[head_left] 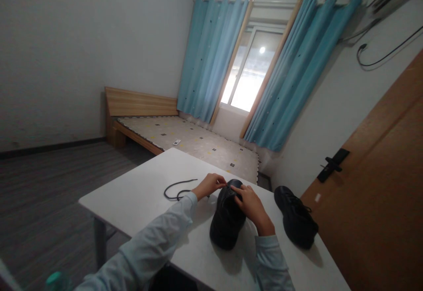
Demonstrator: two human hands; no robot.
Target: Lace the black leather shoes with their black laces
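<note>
Nearest, two pale sleeves reach up from the near edge of the white desk (139, 203), and between them a black shoe (227, 218) stands on the desk top, heel toward the person, toe pointing to the far edge. The right hand (251, 204) lies over the shoe's upper, fingers bent close together and pinching at something by the tongue; what they pinch is too small to tell. The left hand (209, 185) meets it at the shoe's far end, fingertips curled narrow on the same spot. Just left of that hand a loose black shoelace (176, 189) lies looped on the desk, toward its far left corner. A second black shoe (295, 216) sits apart near the right edge, laced. Past the desk a wooden bed (142, 110) stands under blue curtains (211, 57), with a brown door (380, 185) at right
</note>
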